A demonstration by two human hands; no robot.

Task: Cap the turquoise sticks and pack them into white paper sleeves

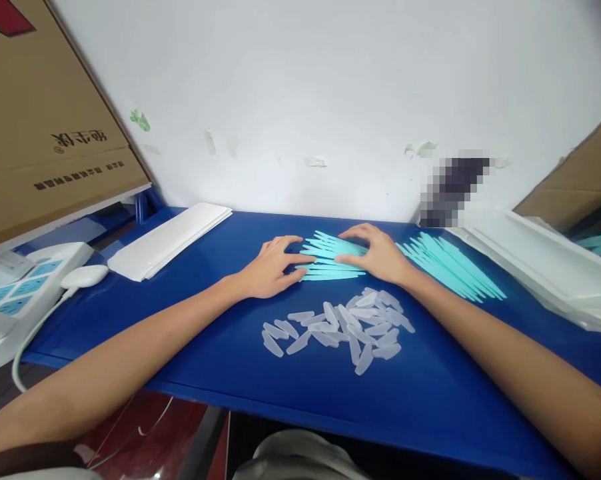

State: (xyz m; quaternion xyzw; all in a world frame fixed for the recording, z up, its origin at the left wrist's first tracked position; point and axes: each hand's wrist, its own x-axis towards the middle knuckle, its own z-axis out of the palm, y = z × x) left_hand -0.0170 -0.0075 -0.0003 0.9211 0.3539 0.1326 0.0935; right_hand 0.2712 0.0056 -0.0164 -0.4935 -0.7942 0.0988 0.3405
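Observation:
My left hand (273, 268) rests at the left end of a loose pile of thin turquoise sticks (325, 267), its fingers spread and the tips touching them. On the pile's right side is my right hand (378, 252), thumb and fingers apart over the sticks, partly covering them. Closer to me lies a scattered heap of small translucent, tapered plastic pieces (350, 323), which look like caps or sleeves. A second bunch of turquoise sticks (450, 267) lies to the right, beyond my right forearm.
All this lies on a blue table (290, 387) against a white wall. A folded white packet (170, 240) lies at the back left, near a power strip (30, 287) and a white charger (84, 276). At right is a white tray-like item (570, 267). A cardboard box (55, 120) stands left.

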